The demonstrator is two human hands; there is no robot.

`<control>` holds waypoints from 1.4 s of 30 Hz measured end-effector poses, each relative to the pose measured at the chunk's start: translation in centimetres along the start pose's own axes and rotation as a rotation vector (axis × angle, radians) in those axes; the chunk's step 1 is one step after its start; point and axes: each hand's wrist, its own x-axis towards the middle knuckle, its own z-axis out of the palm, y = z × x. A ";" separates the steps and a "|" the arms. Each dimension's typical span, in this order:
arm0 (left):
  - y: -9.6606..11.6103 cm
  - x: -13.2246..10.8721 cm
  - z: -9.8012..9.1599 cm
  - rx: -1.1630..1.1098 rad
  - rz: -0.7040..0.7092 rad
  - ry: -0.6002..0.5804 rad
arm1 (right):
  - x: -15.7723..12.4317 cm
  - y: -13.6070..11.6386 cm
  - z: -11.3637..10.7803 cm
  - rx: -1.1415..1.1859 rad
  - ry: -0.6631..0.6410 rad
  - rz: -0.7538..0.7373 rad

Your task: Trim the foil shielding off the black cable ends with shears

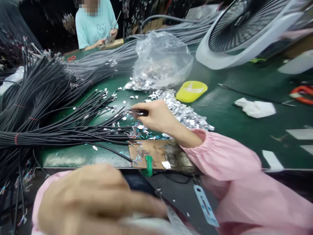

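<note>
A bear print (100,30) marks the pale blue shirt of a person (85,31) seated across the surface (234,126); any lettering by it is too small to read. A light-blue plastic strip (205,205) below the near edge carries dark blue marks that cannot be made out.

The surface is dark green, with a fan (220,62) tilted at the far right, its white rim and dark grille cut off by the view. A clear plastic bag (161,55) lies near the middle, silvery scraps inside it, and a long heap of foil scraps (181,109) runs from it toward the near right. A yellow oval container (192,93) sits beside the heap. Further right are a crumpled white tissue (256,108) and scissors with orange-red handles (303,88).

The bundle of black cables (73,137) lies on the left of the surface, bound by a red tie (16,138). Its long axis runs left to right, the stripped ends with coloured wires pointing right, near a brown board (146,150) with a green clip (148,164).

The right hand (158,114) pinches a small dark-handled tool (141,112), its thin tip pointing left to the cable ends. The left hand (93,199) is blurred in the foreground; whether it grips anything cannot be told.
</note>
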 end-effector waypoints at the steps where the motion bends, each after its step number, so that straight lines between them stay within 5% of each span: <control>1: 0.7 2.2 0.7 0.206 0.087 -0.142 | 0.0 -0.1 0.0 0.017 0.059 0.023; 5: 3.9 12.0 3.4 1.035 0.276 -0.755 | 0.1 0.0 0.0 0.088 0.179 0.047; 7: 4.4 16.2 3.4 1.288 0.371 -0.728 | 0.2 0.2 0.2 0.095 0.173 0.041; 9: 3.5 19.4 2.2 1.464 0.447 -0.566 | 0.2 0.4 0.5 0.091 0.141 0.024; 11: 1.7 21.3 0.7 1.650 0.552 -0.384 | 0.2 0.5 0.7 0.087 0.110 0.000; 13: -0.2 22.2 -0.5 1.714 0.559 -0.358 | 0.1 0.6 0.8 0.093 0.094 -0.026; 17: -2.5 22.4 -0.9 1.763 0.587 -0.318 | -0.1 0.6 0.7 0.130 0.088 -0.042; 22: -1.8 21.5 0.3 1.680 0.719 -0.230 | 0.4 0.2 0.7 0.247 0.133 0.032; 26: -0.8 19.3 1.4 1.441 0.973 -0.230 | 1.9 -1.2 0.9 0.393 0.258 0.146; 30: -0.6 17.3 1.7 1.211 1.212 -0.200 | 2.8 -3.3 0.7 0.428 0.240 0.041; 35: -1.1 16.4 1.1 1.182 1.209 -0.179 | 2.3 -5.1 0.3 0.380 0.347 -0.173; 42: -1.8 15.4 1.2 1.154 1.151 -0.186 | 1.7 -4.9 0.4 0.469 0.346 -0.104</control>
